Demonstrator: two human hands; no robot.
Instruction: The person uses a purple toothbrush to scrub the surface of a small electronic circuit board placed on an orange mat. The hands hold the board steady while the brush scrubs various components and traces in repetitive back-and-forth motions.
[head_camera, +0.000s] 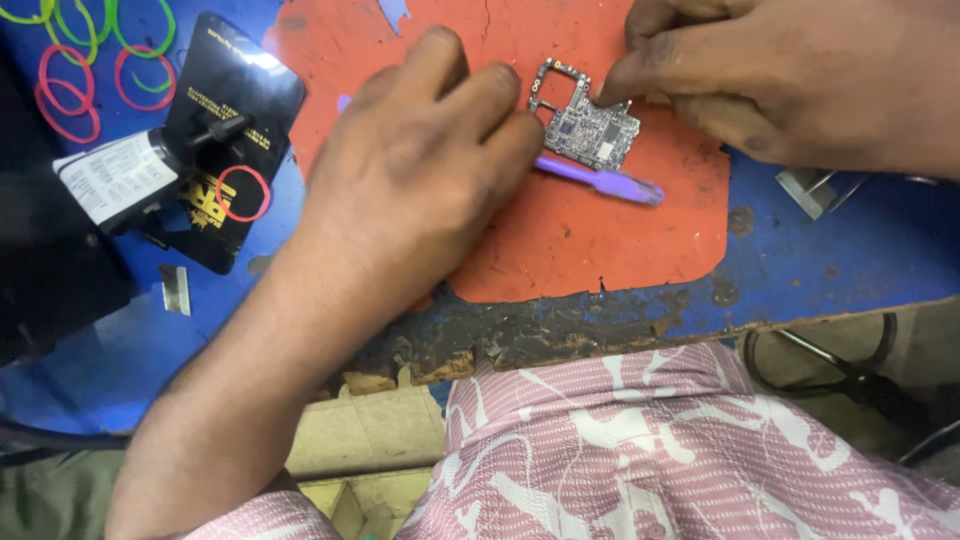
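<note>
A small phone circuit board (585, 125) lies on an orange mat (600, 240) on the blue workbench. My left hand (420, 170) rests on the mat just left of the board and holds a purple plastic pry tool (605, 180), whose tip sticks out to the right below the board. My right hand (790, 80) reaches in from the upper right. Its fingertips press on the board's right upper corner.
A black phone back cover (225, 130) with a red rubber band on it lies at the left. Several coloured rubber bands (75, 70) sit at the top left. A razor blade (176, 289) lies near the worn front edge. A metal piece (812, 190) sits at the right.
</note>
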